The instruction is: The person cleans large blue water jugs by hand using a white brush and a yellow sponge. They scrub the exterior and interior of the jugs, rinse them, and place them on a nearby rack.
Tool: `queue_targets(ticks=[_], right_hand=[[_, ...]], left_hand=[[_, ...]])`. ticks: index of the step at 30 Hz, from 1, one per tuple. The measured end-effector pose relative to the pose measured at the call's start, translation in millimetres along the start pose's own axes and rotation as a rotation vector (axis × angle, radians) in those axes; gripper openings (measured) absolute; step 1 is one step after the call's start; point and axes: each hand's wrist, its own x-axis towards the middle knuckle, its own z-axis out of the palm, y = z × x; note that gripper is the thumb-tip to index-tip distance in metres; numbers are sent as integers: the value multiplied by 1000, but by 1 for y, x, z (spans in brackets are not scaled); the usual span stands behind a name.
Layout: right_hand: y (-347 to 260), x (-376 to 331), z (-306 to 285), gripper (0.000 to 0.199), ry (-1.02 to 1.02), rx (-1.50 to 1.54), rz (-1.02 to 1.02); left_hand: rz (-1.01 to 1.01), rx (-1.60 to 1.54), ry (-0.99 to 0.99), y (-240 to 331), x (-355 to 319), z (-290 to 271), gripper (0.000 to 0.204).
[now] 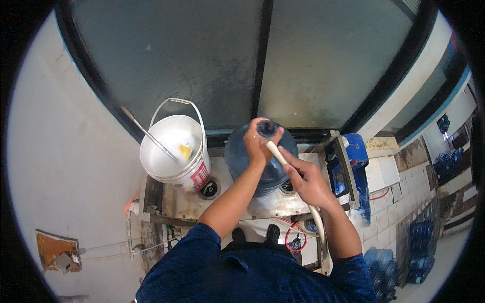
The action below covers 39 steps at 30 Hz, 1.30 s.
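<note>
A large blue water jug stands upright on a metal bench, its round open mouth at the top. My left hand is wrapped round the jug's neck. In my right hand is a pale hose, its end pointing at the jug near my left fingers; the rest of it runs down past my right forearm. Left of the jug sits a white bucket with its handle raised. A long metal rod leans in the bucket, beside a yellow sponge and whitish foam.
The metal bench has dark round fittings in its top. Behind it are dark-framed frosted panes. A blue container is at the bench's right end. A red hose coils below. More jugs stand on the floor at the lower right.
</note>
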Motion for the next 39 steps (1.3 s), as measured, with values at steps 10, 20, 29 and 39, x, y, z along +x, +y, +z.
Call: queue_targets(ticks=[10, 20, 29, 39], right_hand=[[18, 12, -6, 47, -113, 6, -41], [115, 2, -26, 46, -46, -13, 18], [42, 8, -30, 48, -41, -68, -139], [28, 20, -30, 47, -29, 15, -391]], left_hand=[[-54, 180, -282, -32, 19, -27, 61], [-99, 351, -152, -72, -57, -104, 90], [-7, 594, -395, -4, -10, -41, 78], [-30, 160, 225, -9, 23, 21, 38]])
